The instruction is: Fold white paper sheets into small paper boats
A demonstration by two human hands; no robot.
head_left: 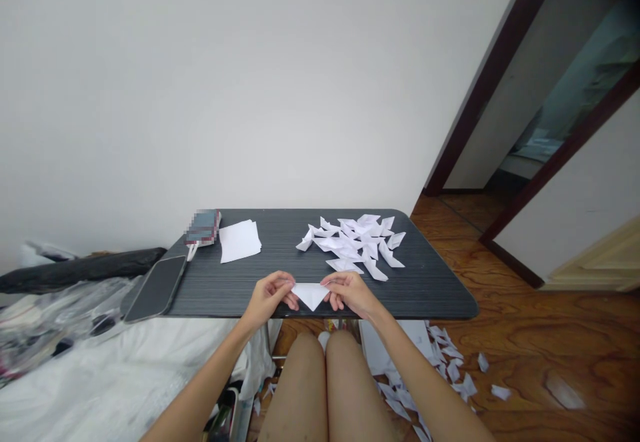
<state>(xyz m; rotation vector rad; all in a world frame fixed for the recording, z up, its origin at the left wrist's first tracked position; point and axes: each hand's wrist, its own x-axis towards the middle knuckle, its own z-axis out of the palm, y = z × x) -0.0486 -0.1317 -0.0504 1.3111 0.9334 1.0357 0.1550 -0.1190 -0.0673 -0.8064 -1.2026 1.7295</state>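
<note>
A small white paper folded into a downward-pointing triangle (311, 293) lies at the near edge of the dark table (430, 289). My left hand (270, 295) pinches its left corner with curled fingers. My right hand (349, 290) pinches the right corner the same way. Both hands rest on the table top just above my knees.
A heap of several folded white paper pieces (356, 242) lies at the back right of the table. A stack of white sheets (240, 240), a small patterned card pack (203, 227) and a dark phone (158, 287) sit to the left. Paper scraps (450, 362) litter the wooden floor.
</note>
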